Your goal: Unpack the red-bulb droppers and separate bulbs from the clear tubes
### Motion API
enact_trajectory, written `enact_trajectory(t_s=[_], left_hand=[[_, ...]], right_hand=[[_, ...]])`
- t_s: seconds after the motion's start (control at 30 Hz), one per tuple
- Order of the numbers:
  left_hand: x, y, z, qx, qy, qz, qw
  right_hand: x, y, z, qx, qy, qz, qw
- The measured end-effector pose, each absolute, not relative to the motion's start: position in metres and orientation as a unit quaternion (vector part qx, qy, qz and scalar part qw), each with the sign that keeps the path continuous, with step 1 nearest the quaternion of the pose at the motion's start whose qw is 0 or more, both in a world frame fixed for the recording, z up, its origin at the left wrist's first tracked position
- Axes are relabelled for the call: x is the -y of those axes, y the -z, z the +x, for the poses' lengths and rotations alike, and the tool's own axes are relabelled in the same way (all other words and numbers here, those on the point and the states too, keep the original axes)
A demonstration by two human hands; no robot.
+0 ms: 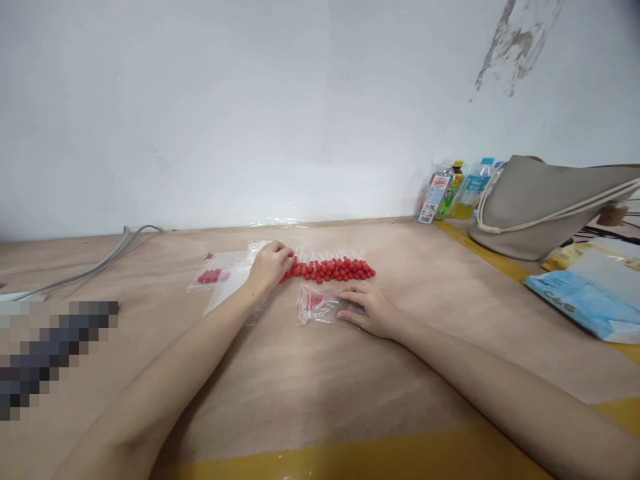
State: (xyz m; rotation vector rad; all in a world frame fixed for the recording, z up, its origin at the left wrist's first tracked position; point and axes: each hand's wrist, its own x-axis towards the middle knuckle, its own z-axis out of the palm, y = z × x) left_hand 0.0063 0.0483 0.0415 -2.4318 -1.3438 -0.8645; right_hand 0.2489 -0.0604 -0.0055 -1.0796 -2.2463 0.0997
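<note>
A row of white sticks with round red tips (345,268) lies in a heap on the wooden table. My left hand (270,267) is at the heap's left end, its fingers pinched together around a red-tipped stick; the palm hides most of the grip. Nearer to me is a clear plastic bag (327,315) with something red in its left part. My right hand (374,311) rests at the bag's right end, fingers stretched and apart, the fingertips touching the plastic. Left of my left hand lies a clear packet of red-tipped sticks (210,275), and flat clear bags (227,293) lie partly under my left wrist.
Against the wall at right stand several drink bottles and a carton (434,198). A grey bag with a cord (540,207) and a blue packet (575,303) lie along the right side. A grey cable (100,263) runs across the left. Yellow tape (360,457) edges the table.
</note>
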Motion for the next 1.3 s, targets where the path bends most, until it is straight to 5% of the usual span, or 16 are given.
enact_trajectory(t_s=[0.5,0.87,1.3], left_hand=[[-0.044,-0.047,-0.005,0.489,0.245,-0.832,-0.088],[-0.036,-0.038,-0.002,0.449,0.259,-0.855,0.023],[-0.025,-0.032,-0.004,0.540,0.341,-0.769,-0.014]], right_hand=[[0.060,0.006,0.249,0.854,-0.038,-0.407,0.320],[0.059,0.008,0.248,0.853,-0.036,-0.409,0.323],[0.058,0.009,0.249,0.855,-0.036,-0.409,0.316]])
